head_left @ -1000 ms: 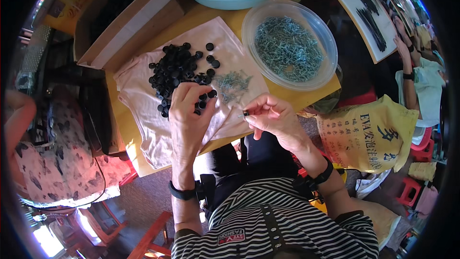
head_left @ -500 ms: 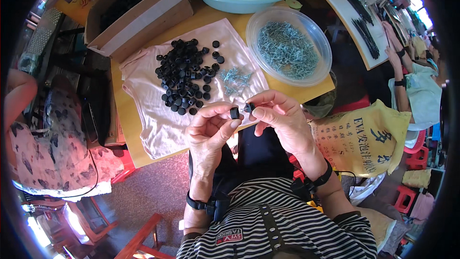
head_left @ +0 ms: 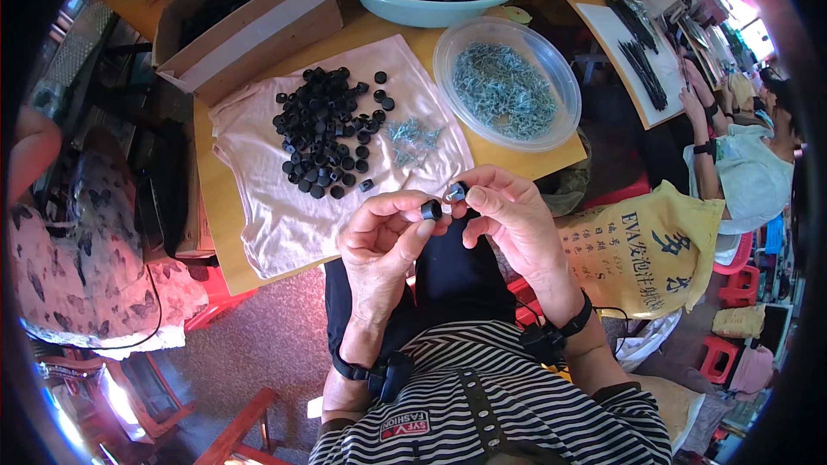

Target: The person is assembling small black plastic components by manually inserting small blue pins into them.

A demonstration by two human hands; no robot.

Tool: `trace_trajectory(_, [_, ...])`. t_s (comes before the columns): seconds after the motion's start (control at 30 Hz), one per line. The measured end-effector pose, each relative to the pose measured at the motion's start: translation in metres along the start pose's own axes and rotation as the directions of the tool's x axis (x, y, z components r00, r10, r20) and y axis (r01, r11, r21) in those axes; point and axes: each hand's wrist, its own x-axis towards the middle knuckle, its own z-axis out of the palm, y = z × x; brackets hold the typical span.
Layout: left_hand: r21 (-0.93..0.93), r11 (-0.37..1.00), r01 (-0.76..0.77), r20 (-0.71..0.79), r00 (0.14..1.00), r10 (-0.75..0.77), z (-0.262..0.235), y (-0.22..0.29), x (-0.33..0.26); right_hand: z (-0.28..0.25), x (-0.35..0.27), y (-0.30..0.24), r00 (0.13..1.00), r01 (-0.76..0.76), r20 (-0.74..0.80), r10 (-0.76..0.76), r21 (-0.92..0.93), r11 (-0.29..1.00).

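Between thumb and fingertips, my left hand (head_left: pixel 376 239) pinches a small black round cap (head_left: pixel 431 209), its hollow end in view. Close beside it, my right hand (head_left: pixel 519 222) grips another black cap (head_left: pixel 456 192), from which a short shiny metal piece, seemingly a screw, shows. The two caps are held almost together above the table's near edge; whether they touch I cannot tell. Beyond my hands, a pile of black caps (head_left: pixel 320 138) lies on a pale pink cloth (head_left: pixel 258 224). To its right is a small heap of silvery screws (head_left: pixel 412 139).
A clear round tub (head_left: pixel 564 125) of screws stands at the table's right. Behind are a light-blue basin (head_left: pixel 413 10) and a cardboard box (head_left: pixel 250 43), both holding black caps. A yellow sack (head_left: pixel 637 245) sits to my right. Other people (head_left: pixel 745 164) sit on both sides.
My right hand has turned its cap, so the metal piece now shows more clearly. My left hand's cap is tilted more. The whole view has shifted slightly.
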Motion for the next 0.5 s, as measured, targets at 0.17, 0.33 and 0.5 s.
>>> trace_trajectory(0.17, [-0.014, 0.999, -0.046, 0.0, 0.999, 0.046, -0.002, -0.003, -0.001, 0.014, -0.007, -0.004, 0.989, 0.139, -0.022, -0.148, -0.248, 0.959])
trace_trajectory(0.33, [-0.069, 0.997, -0.046, -0.043, 0.998, 0.043, -0.004, -0.006, -0.001, 0.022, -0.011, -0.009, 0.949, 0.283, 0.038, -0.314, -0.546, 0.789])
trace_trajectory(0.5, [-0.045, 0.997, -0.068, -0.034, 0.997, 0.066, -0.005, -0.008, 0.001, 0.024, -0.01, -0.013, 0.935, 0.312, 0.083, -0.346, -0.659, 0.685])
